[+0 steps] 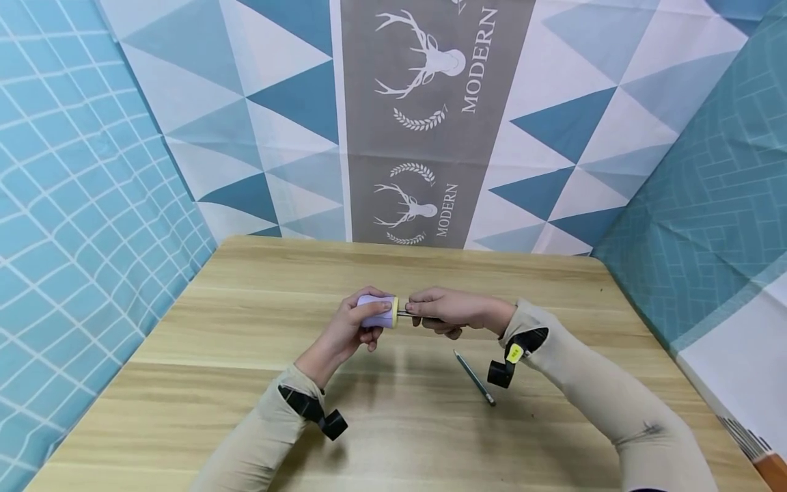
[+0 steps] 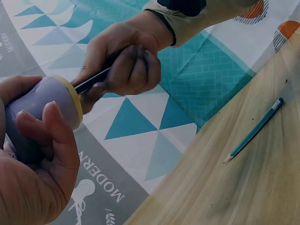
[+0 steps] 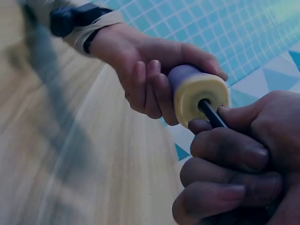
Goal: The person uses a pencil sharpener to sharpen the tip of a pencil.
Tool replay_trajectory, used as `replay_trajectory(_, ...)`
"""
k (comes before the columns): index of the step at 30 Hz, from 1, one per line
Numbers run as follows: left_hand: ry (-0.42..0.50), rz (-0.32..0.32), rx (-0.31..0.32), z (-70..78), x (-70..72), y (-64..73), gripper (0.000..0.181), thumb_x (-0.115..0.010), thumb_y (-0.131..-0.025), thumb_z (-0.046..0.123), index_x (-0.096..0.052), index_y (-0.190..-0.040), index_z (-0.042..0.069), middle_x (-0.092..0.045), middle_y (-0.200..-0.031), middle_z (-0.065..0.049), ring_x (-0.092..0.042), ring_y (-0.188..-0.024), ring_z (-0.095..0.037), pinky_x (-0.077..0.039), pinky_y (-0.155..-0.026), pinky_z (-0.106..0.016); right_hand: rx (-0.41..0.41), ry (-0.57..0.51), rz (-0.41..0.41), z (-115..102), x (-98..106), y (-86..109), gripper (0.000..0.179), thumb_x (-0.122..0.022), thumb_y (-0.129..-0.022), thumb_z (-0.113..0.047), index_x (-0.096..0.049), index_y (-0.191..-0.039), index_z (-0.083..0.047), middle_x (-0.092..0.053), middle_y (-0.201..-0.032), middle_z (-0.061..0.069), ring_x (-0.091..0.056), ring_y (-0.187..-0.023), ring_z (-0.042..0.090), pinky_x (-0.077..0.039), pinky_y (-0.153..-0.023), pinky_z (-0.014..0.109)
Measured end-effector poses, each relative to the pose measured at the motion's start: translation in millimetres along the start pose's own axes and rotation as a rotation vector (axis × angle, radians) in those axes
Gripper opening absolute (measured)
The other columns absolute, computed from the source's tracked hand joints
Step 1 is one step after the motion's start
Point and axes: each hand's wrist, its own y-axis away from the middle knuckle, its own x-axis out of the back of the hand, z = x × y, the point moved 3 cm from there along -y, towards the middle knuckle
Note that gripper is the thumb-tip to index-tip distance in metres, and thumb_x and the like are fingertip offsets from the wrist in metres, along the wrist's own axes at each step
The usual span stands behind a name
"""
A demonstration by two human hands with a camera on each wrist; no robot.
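Observation:
A lilac pencil sharpener (image 1: 371,300) with a yellow end is held above the table. My left hand (image 1: 344,331) grips its body, thumb along the side and fingers wrapped around. In the right wrist view, the yellow end (image 3: 186,99) has a round hole, and a dark pencil (image 3: 213,115) sits in it. My right hand (image 1: 451,309) holds that pencil close to the sharpener, fingers curled round it. The pencil's tip is hidden inside the hole, and most of its other end is covered by my right hand.
A green pencil (image 1: 474,378) lies on the wooden table (image 1: 246,383), below the right hand and nearer to me. Patterned cloth (image 1: 295,137) hangs behind the table, with blue tiled cloth (image 1: 80,205) on the left and teal cloth (image 1: 707,205) on the right.

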Motion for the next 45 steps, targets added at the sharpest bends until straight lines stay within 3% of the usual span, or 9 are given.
replay_trajectory(3,-0.009,0.009,0.001,-0.7,0.6,0.5,0.013,-0.063,-0.087,0.013,-0.064,-0.099,0.017,-0.056,-0.064,-0.005,-0.041,-0.04,-0.007,-0.042,-0.036,-0.021,0.006,-0.022,-0.015,4,1,-1.6,0.03,-0.038,-0.109,-0.026,-0.053,-0.097,-0.003,-0.036,-0.054,-0.001,-0.031,-0.043,0.011,-0.033,-0.041,0.025)
replay_trajectory(6,-0.01,0.01,-0.002,-1.3,1.9,0.5,0.013,-0.062,-0.088,0.014,-0.065,-0.1,0.017,-0.057,-0.065,-0.005,-0.041,-0.04,-0.007,-0.042,-0.035,-0.021,0.091,0.103,0.075,1,2,2.0,0.026,-0.042,-0.108,-0.027,-0.056,-0.103,-0.005,-0.048,-0.059,0.001,-0.042,-0.047,0.013,-0.041,-0.044,0.027)
replay_trajectory(10,0.0,0.007,-0.022,-0.4,3.5,-0.9,0.012,-0.061,-0.089,0.013,-0.067,-0.1,0.018,-0.057,-0.063,-0.004,-0.04,-0.039,-0.006,-0.042,-0.035,-0.021,0.303,0.495,0.318,-7,1,14.2,0.023,-0.057,-0.102,-0.027,-0.059,-0.114,-0.008,-0.06,-0.076,-0.003,-0.053,-0.06,0.011,-0.047,-0.053,0.028)
replay_trajectory(14,0.005,0.011,-0.045,1.1,5.4,-1.8,0.011,-0.06,-0.09,0.012,-0.067,-0.097,0.017,-0.057,-0.06,-0.004,-0.041,-0.038,-0.006,-0.042,-0.035,-0.02,0.637,0.96,0.566,-7,-10,21.5,0.026,-0.072,-0.092,-0.023,-0.062,-0.109,-0.006,-0.061,-0.081,-0.003,-0.054,-0.064,0.009,-0.048,-0.054,0.026)
replay_trajectory(19,0.013,0.008,-0.032,0.5,6.4,-0.7,0.011,-0.061,-0.089,0.011,-0.067,-0.096,0.017,-0.057,-0.061,-0.005,-0.042,-0.039,-0.006,-0.042,-0.035,-0.02,1.001,1.342,0.8,6,-24,16.7,0.017,-0.065,-0.097,-0.021,-0.065,-0.093,-0.004,-0.06,-0.072,0.001,-0.054,-0.057,0.011,-0.048,-0.048,0.023)
replay_trajectory(26,0.039,-0.005,-0.023,-1.9,4.0,0.4,0.012,-0.059,-0.09,0.012,-0.067,-0.098,0.019,-0.057,-0.062,-0.004,-0.04,-0.038,-0.006,-0.042,-0.036,-0.021,1.083,1.643,0.934,13,-26,9.4,0.026,-0.051,-0.105,-0.018,-0.063,-0.085,-0.008,-0.056,-0.062,-0.001,-0.047,-0.051,0.013,-0.04,-0.043,0.023)
replay_trajectory(35,0.018,0.018,-0.042,-2.9,3.9,-2.8,0.011,-0.06,-0.09,0.011,-0.067,-0.095,0.017,-0.057,-0.06,-0.004,-0.042,-0.038,-0.007,-0.041,-0.035,-0.02,1.004,1.491,0.849,10,-24,5.2,0.039,-0.039,-0.109,-0.03,-0.05,-0.078,-0.008,-0.042,-0.051,-0.004,-0.035,-0.042,0.009,-0.028,-0.038,0.022)
replay_trajectory(39,0.006,0.015,-0.038,-3.1,4.4,-4.0,0.011,-0.061,-0.09,0.011,-0.067,-0.096,0.018,-0.057,-0.061,-0.004,-0.043,-0.039,-0.007,-0.042,-0.035,-0.021,0.812,1.334,0.699,7,-21,4.1,0.042,-0.03,-0.109,-0.037,-0.044,-0.083,-0.008,-0.029,-0.051,-0.008,-0.023,-0.042,0.005,-0.017,-0.04,0.02)
replay_trajectory(45,0.007,0.006,-0.021,-4.4,5.0,-5.5,0.011,-0.059,-0.091,0.012,-0.067,-0.096,0.018,-0.057,-0.061,-0.004,-0.043,-0.039,-0.007,-0.042,-0.035,-0.02,0.469,0.877,0.357,-3,-10,2.4,0.026,-0.051,-0.105,-0.023,-0.043,-0.083,-0.012,-0.03,-0.058,-0.01,-0.025,-0.047,0.004,-0.023,-0.046,0.02)
